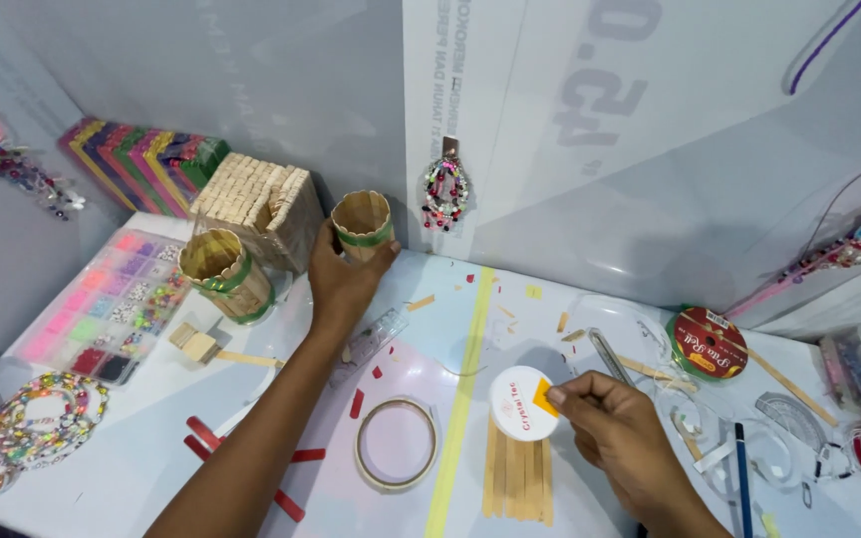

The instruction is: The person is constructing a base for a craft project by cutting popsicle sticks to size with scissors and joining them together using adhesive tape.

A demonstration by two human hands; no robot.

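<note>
My left hand [343, 282] reaches to the back of the table and grips a small cup made of wooden sticks with a green band [362, 223]. A second stick cup with a green band [224, 274] leans to its left. My right hand [618, 430] pinches a small orange paper piece [545, 396] over a round white spool [522, 403]. Below the spool lies a flat row of wooden sticks [518, 478].
A wooden stick box [256, 204] and coloured paper stack [137, 159] stand at the back left. A bead organiser tray [102, 309], bead necklace [44, 418], tape ring [397, 443], red ribbon spool [708, 343], a pen [741, 478] and paper scraps lie about.
</note>
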